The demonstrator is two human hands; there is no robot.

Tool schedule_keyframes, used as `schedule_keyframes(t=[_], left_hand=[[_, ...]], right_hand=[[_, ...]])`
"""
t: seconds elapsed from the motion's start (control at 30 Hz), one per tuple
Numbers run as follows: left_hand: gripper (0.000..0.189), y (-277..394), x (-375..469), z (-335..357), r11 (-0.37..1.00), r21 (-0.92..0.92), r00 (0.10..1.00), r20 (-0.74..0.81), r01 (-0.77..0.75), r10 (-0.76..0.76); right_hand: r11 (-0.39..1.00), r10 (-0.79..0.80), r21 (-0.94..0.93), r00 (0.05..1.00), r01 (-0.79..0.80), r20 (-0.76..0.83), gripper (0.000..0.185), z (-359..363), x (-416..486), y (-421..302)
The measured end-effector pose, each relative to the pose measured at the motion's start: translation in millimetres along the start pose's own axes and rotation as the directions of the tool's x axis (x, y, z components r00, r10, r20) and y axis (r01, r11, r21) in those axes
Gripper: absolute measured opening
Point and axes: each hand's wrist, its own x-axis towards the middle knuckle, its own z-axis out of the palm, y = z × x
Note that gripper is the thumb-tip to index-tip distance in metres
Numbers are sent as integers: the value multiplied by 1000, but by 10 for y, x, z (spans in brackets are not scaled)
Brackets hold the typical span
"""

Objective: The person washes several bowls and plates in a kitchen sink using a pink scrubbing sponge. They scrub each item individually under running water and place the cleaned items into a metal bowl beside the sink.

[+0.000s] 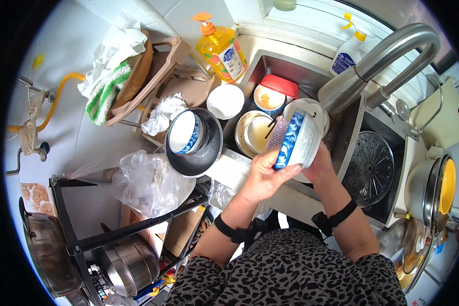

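Observation:
Over the sink's near edge, both my hands hold a blue-and-white bowl (290, 138) tilted on its side. My left hand (267, 176) grips its lower left part, thumb across the outside. The fingers of my right hand (319, 164) are partly hidden behind the bowl at its right. A pinkish-purple mesh cloth (277, 133) shows just left of the bowl; whether a hand touches it cannot be told. Beneath, the steel sink (261, 65) holds a red plastic basket (279, 85), a soiled bowl (269, 98), stacked bowls with cloudy liquid (261, 132) and white plates (321, 111).
A dark pan (193, 164) with stacked bowls (181, 132) stands left of the sink, beside a white bowl (225, 101). The faucet (342, 90) arches over from the right. Behind are a dish soap bottle (227, 53) and a spray bottle (348, 53). A round drain rack (369, 168) lies right.

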Motion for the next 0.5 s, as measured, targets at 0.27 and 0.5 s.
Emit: schedule_keyframes(t=[0.27,0.5], left_hand=[[21,391,-14,-530,760,623,949,-87,-184,302],[28,724,-244,-1406,251,942,893,-301,224,334]], right_hand=[[949,52,-305,995,-76,-87,38,-100,9,-46],[839,-178,-544,955,20,-239,32,-387,183,-194]])
